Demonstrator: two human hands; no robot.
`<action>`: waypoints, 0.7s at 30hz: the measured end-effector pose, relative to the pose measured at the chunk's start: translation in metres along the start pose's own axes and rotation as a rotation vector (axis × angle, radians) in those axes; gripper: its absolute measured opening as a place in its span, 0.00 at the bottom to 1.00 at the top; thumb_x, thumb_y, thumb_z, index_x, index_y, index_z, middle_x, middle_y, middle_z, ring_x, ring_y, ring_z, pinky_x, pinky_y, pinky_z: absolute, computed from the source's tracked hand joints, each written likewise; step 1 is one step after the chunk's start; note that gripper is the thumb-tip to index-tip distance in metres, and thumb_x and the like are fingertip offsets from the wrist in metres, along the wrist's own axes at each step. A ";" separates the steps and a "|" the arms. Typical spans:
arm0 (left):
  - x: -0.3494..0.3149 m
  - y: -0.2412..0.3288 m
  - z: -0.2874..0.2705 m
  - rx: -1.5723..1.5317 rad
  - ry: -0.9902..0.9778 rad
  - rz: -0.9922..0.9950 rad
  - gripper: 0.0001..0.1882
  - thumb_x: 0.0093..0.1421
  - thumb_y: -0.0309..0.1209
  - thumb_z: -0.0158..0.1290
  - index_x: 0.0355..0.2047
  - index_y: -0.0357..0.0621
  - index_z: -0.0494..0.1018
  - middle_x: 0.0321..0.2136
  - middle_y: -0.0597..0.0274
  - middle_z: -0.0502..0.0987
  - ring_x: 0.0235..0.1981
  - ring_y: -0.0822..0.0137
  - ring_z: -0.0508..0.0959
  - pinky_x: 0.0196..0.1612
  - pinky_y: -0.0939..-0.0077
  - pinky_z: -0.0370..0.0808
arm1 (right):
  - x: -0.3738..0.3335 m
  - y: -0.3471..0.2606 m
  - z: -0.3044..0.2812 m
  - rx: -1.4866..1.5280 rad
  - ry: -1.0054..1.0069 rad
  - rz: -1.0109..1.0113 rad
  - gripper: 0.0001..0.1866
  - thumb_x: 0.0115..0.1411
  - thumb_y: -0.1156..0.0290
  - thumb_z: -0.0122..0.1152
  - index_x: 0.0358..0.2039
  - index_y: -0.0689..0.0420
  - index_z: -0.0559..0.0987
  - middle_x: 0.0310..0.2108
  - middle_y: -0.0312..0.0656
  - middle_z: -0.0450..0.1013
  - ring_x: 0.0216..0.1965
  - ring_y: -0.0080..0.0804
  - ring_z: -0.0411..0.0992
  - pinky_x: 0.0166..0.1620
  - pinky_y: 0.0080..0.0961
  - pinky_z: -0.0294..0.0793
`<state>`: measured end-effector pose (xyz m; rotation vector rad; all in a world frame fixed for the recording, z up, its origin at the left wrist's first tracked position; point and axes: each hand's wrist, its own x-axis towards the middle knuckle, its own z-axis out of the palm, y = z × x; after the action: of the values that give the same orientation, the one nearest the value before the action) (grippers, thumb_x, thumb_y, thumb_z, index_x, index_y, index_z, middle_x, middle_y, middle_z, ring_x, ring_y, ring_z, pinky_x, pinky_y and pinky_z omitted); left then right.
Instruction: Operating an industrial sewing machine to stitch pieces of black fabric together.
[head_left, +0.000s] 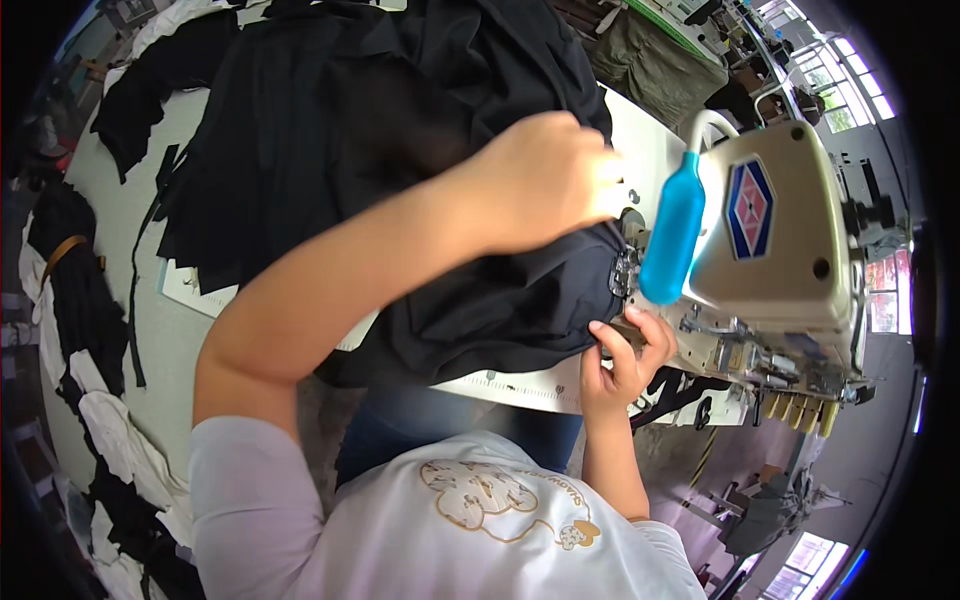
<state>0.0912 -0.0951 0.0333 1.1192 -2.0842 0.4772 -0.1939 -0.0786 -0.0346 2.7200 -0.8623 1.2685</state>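
Note:
Black fabric (480, 300) is bunched over the work surface, its right edge running up to the needle area of a beige sewing machine (800, 230). My left hand (550, 180) is raised over the cloth beside the machine head, its fingers curled in and slightly blurred. What it holds, if anything, is hidden. Low at the front of the machine, my right hand (630, 355) pinches the near edge of the fabric, close to the presser foot (622, 275).
A blue lamp (672, 235) on a bent white neck hangs before the machine head. Black and white cloth pieces (110, 430) lie along the table's left side. A ruler strip (510, 385) edges the front. More large black cloth (300, 130) is heaped at the back.

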 end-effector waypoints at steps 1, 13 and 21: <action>-0.013 0.015 -0.003 0.096 0.063 0.020 0.05 0.53 0.31 0.62 0.31 0.51 0.82 0.31 0.67 0.74 0.31 0.63 0.75 0.39 0.65 0.74 | 0.000 0.001 0.001 0.008 -0.007 0.002 0.18 0.44 0.84 0.71 0.35 0.48 0.86 0.53 0.41 0.73 0.57 0.49 0.67 0.61 0.42 0.66; -0.086 0.065 0.023 -0.029 0.274 -0.134 0.18 0.52 0.29 0.60 0.45 0.44 0.86 0.39 0.70 0.74 0.37 0.70 0.73 0.45 0.70 0.76 | 0.001 -0.011 -0.002 -0.027 -0.083 0.062 0.19 0.43 0.84 0.71 0.33 0.44 0.85 0.51 0.43 0.69 0.56 0.49 0.66 0.62 0.46 0.63; -0.088 0.065 0.026 -0.033 0.263 -0.145 0.19 0.52 0.30 0.60 0.45 0.48 0.87 0.38 0.71 0.72 0.38 0.70 0.71 0.50 0.69 0.75 | 0.001 -0.007 -0.001 -0.032 -0.105 0.042 0.18 0.46 0.83 0.74 0.34 0.45 0.85 0.52 0.44 0.68 0.57 0.47 0.65 0.63 0.47 0.62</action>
<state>0.0592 -0.0252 -0.0487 1.1150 -1.7648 0.4898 -0.1909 -0.0730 -0.0316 2.7791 -0.9451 1.1161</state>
